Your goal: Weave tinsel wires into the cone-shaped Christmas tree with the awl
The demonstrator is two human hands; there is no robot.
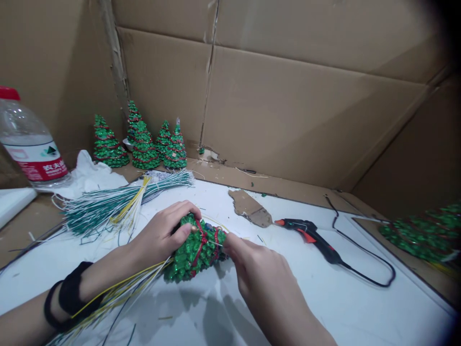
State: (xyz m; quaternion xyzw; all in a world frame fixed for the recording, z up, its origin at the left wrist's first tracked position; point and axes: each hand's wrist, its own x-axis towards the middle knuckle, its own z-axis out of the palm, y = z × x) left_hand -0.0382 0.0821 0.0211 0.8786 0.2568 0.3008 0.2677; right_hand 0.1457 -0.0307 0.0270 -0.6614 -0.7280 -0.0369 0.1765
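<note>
A small green Christmas tree ornament [187, 257] with red garlands lies tilted on its side above the white board, its top toward the right. My left hand [169, 230] is closed around its body, thumb and fingers pressed on the green foliage. Near the treetop, my right hand [248, 264] pinches a thin pale wire [215, 244] that crosses the tree; the fingertips are partly hidden. Yellow, white and dark wires [133, 283] trail from the tree's base, under my left forearm and toward the lower left.
Several finished-looking green trees [144, 144] stand along the cardboard wall. A wire bundle [126, 202] lies at left near a water bottle [39, 158] and white tissue [90, 175]. To the right lies a glue gun [313, 238], its nozzle by a cardboard scrap [248, 206].
</note>
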